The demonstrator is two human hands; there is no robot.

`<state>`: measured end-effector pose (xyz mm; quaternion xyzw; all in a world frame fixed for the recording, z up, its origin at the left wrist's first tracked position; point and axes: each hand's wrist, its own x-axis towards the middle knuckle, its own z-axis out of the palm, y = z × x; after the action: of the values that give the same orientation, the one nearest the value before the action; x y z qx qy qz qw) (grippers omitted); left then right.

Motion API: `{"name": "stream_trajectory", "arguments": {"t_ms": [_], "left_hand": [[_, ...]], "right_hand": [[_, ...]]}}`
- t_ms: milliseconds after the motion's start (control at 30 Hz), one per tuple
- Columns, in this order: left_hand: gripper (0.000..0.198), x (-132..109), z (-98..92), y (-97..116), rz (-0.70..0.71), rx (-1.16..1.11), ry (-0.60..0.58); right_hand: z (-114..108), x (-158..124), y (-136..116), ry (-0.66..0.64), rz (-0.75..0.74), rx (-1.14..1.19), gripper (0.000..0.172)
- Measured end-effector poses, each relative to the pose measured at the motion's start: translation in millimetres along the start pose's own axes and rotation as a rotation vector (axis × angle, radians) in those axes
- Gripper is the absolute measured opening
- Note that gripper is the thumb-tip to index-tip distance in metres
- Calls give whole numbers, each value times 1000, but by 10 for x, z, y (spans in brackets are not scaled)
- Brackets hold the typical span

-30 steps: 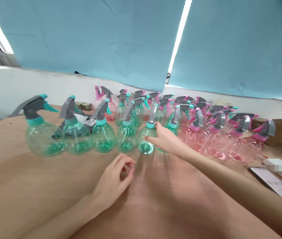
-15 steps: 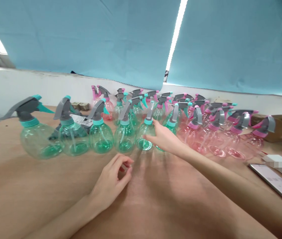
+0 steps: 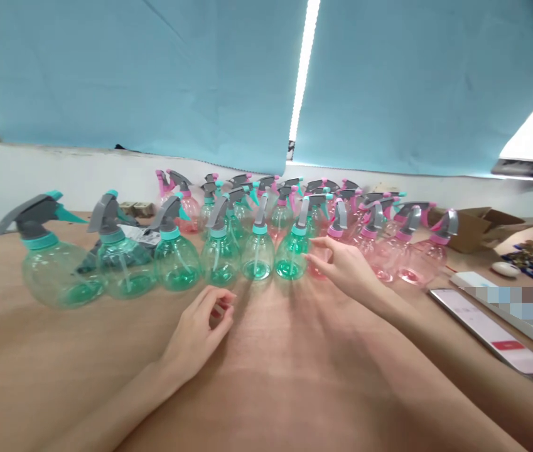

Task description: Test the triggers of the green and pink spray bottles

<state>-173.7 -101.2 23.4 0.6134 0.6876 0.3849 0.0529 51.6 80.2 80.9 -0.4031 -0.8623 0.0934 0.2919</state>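
Spray bottles stand upright in a front row across the wooden table, green ones at left and pink ones at right. My right hand [image 3: 345, 267] is beside the rightmost green spray bottle [image 3: 289, 257], thumb and fingers apart; its fingertips are at the bottle's right edge, and I cannot tell whether they touch. Part of a pink spray bottle [image 3: 319, 267] is hidden behind that hand. Nearer to me, my left hand [image 3: 200, 329] hovers or rests low over the table, empty, its fingers loosely curled and a gap showing at the thumb. The closest bottle to it is a green spray bottle [image 3: 221, 260].
More spray bottles [image 3: 282, 216] crowd behind the front row. At right lie a phone [image 3: 483, 326], a white mouse [image 3: 505, 270] and an opened cardboard box [image 3: 476, 229]. A dark packet with a label [image 3: 141, 235] sits behind the left bottles.
My right hand has moved from one green spray bottle to the neighbouring one on its right. My left hand keeps its pose. The view has turned slightly right.
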Motion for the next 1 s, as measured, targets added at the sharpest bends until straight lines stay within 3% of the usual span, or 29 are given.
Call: {"name": "stream_trajectory", "arguments": {"t_ms": [233, 467, 633, 767, 900, 1000], "left_hand": [[11, 15, 48, 55, 114, 64, -24], [15, -72, 120, 172, 209, 63, -44], [15, -40, 197, 354, 244, 40, -64], [14, 70, 278, 591, 160, -53, -3], [28, 254, 352, 832, 79, -192, 119], [41, 416, 408, 998, 105, -230, 153]], "right_hand": [[248, 278, -95, -51, 111, 56, 75], [391, 384, -106, -79, 192, 53, 53], [276, 237, -153, -116, 182, 28, 51], [115, 20, -197, -155, 142, 25, 48], [-57, -241, -210, -192, 99, 33, 46], [-167, -433, -193, -202, 25, 69, 46]]}}
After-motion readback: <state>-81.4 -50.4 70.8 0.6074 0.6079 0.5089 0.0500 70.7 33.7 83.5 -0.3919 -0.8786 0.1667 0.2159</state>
